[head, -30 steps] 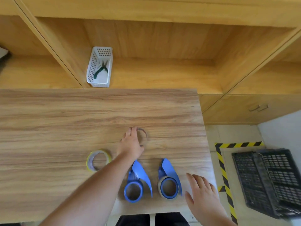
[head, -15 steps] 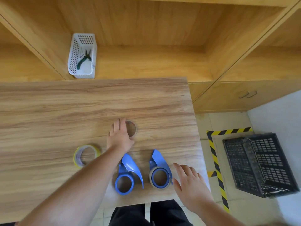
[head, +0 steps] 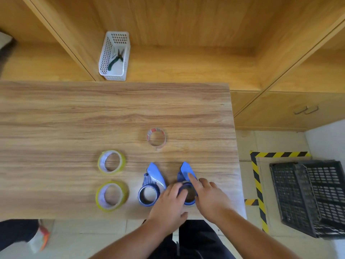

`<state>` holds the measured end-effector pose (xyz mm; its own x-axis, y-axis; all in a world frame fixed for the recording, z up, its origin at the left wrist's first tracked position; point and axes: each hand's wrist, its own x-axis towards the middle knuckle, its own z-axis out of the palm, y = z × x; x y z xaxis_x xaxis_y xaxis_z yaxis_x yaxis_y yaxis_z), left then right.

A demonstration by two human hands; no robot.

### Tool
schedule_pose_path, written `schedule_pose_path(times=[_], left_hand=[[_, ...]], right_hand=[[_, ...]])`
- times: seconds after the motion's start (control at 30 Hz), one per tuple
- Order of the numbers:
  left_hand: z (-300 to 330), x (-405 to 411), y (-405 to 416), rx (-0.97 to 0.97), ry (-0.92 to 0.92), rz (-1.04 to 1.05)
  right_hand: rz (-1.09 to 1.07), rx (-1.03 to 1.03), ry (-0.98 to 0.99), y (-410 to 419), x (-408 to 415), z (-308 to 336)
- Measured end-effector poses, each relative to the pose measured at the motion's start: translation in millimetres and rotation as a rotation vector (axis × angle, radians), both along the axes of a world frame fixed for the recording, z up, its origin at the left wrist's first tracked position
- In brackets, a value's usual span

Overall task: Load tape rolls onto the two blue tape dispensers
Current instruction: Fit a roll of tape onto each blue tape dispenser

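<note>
**Both hands on the right dispenser, 3 rolls waiting**

On the wooden table [head: 56, 116], taking the left blue dispenser [head: 150, 187] as the landmark, the 2 yellow-edged tape rolls lie flat to its left: the farther yellow roll [head: 111, 162] up and left of it, the nearer yellow roll [head: 111, 195] directly left and well apart. The clear roll [head: 156, 137] with a reddish core lies beyond the landmark, farther up the table. The landmark's ring looks bare, with no roll on it.

Just right of it sits the right blue dispenser [head: 186, 181], where both hands work. The left hand [head: 169, 204] curls its fingers against the ring's left side, touching it. The right hand [head: 209, 198] lies over the ring's right side, forefinger stretched along the blue blade guard. Neither hand holds a roll. Whether that ring already carries tape I cannot tell; a pale band shows around it, partly hidden.

By my judgement the rolls are light, stiff hoops with slick sides, best pinched across the rim or hooked through the core, then pressed flat over a ring. The dispensers are light hard plastic and likely to skate on the smooth top, so one hand should pin the body. The guard probably covers a toothed cutter; keep fingers off that end.
</note>
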<state>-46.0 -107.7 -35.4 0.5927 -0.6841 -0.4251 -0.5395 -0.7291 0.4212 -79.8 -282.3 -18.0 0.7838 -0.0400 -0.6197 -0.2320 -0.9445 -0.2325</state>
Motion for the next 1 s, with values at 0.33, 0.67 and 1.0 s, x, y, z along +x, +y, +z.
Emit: schedule_pose_path(times=[0.33, 0.67, 1.0], left_hand=[[-5.7, -11.5, -22.5, 0.120, -0.048, 0.016], [-12.3, -8.7, -23.9, 0.122, -0.076, -0.059], [-15.6, -20.9, -20.4, 0.149, -0.081, -0.090]], right_hand=[[-0.013, -0.020, 0.049, -1.2, -5.0, -4.2], [-0.046, -0.013, 0.035, -12.3, -14.7, -2.6], [-0.043, -0.016, 0.032, -28.1, -27.7, -1.8]])
